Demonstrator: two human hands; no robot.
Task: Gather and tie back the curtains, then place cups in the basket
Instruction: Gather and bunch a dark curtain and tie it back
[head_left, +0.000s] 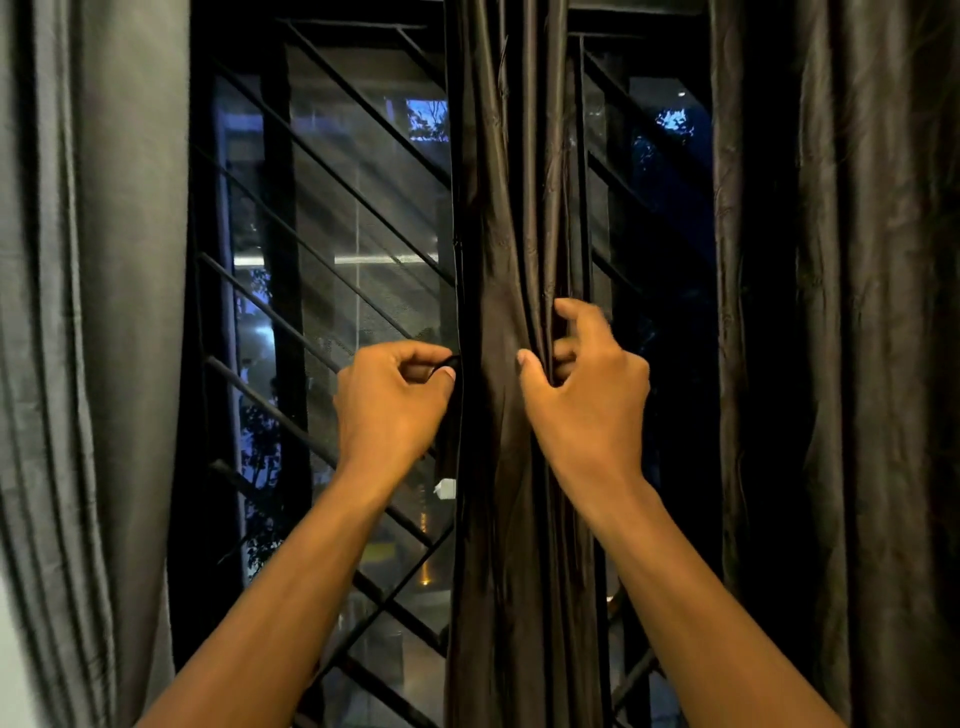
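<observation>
The right hand (584, 395) is gripping the gathered curtain (511, 208) folds; the left hand (392, 405) is pinching what looks like a dark tie (451, 362) at its left edge.

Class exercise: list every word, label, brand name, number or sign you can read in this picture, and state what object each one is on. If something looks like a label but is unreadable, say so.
No readable text anywhere.
Small white tag by the dark curtain's left edge: too small and blurred to tell if it bears writing.
Curtains, window grille and both hands: no words, numbers or signs visible.
</observation>
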